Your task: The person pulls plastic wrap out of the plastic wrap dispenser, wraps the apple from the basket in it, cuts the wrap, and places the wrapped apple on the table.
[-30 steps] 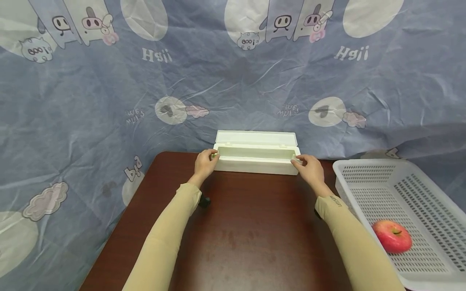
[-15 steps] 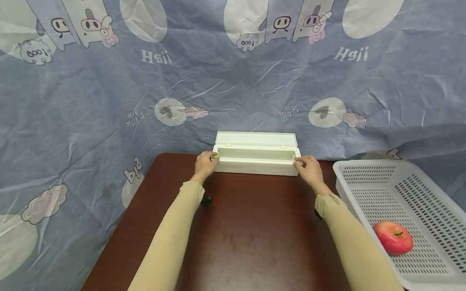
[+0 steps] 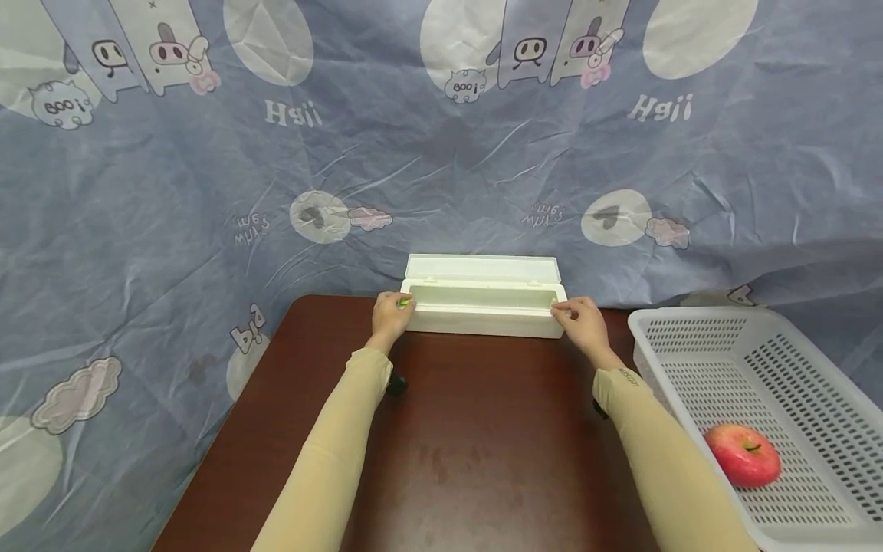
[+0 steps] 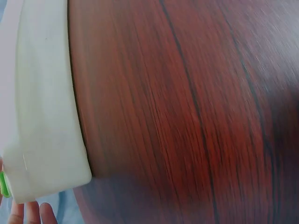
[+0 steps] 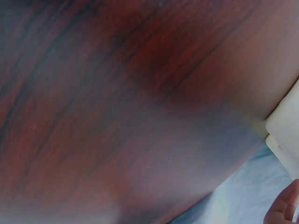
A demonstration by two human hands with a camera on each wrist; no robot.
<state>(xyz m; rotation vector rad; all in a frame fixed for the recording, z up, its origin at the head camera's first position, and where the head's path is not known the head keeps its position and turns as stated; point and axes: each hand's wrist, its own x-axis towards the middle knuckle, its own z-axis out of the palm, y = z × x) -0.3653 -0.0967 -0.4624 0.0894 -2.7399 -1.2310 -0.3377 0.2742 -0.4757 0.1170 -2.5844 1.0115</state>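
Observation:
A long, narrow white box (image 3: 486,322) lies at the far edge of the table. Its hinged lid (image 3: 483,268) stands raised at the back, and the hollow inside shows. My left hand (image 3: 389,316) grips the box's left end, a small bright green piece (image 3: 404,303) showing between thumb and forefinger. In the left wrist view, several fingertips (image 4: 32,212) touch the box's end (image 4: 51,140) from below. At the other end, my right hand (image 3: 585,323) has thumb and forefinger bent together over the rim. Only part of its fingers (image 5: 282,205) shows in the right wrist view, beside the box corner (image 5: 285,121).
A light grey perforated basket (image 3: 648,337) stands at the right, with a red apple (image 3: 743,455) inside. The dark red-brown wooden table (image 3: 476,429) stretches between my forearms. Behind it hangs a blue printed cloth (image 3: 455,176).
The whole head view has shifted slightly downward. My right thumb and forefinger have come a little inward over the box's right rim. My left hand stays at its end; the lid remains raised.

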